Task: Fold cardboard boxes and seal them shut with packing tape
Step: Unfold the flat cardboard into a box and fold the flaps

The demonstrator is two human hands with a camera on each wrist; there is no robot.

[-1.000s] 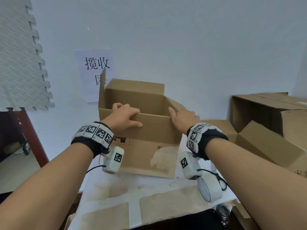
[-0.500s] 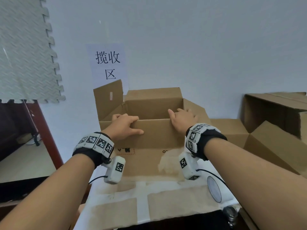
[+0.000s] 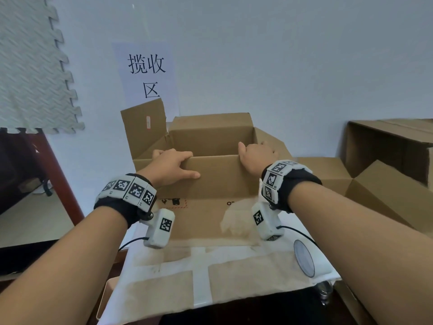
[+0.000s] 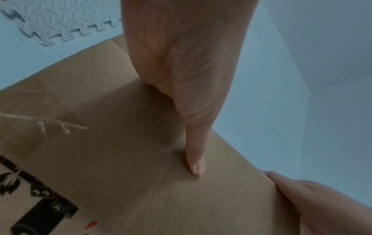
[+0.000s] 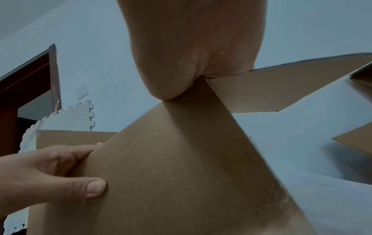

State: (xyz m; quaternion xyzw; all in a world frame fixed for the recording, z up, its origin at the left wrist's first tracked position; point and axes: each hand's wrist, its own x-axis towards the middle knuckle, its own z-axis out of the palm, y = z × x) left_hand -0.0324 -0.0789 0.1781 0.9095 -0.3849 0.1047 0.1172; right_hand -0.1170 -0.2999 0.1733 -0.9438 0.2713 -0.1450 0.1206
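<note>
An open brown cardboard box (image 3: 218,184) stands on the table with its flaps up. My left hand (image 3: 172,164) grips the top edge of the near flap at its left, thumb (image 4: 193,143) pressed on the outer face (image 4: 120,159) and fingers hooked inside. At that flap's right corner my right hand (image 3: 254,156) grips the same edge, its fingers hidden inside the box. The right wrist view shows my right palm (image 5: 191,55) on the edge, the flap (image 5: 181,174) below, and my left hand (image 5: 50,171). A roll of clear packing tape (image 3: 304,258) lies near my right forearm.
Other brown boxes (image 3: 386,160) are stacked at the right, close to the open box. The table (image 3: 199,266) has a white cover with taped cardboard patches. A paper sign (image 3: 147,73) and a foam mat (image 3: 30,66) hang on the wall. Dark wooden furniture (image 3: 58,172) stands at left.
The box has turned to face me squarely and its left side flap now leans outward. Both hands have kept their grip on the near flap's edge.
</note>
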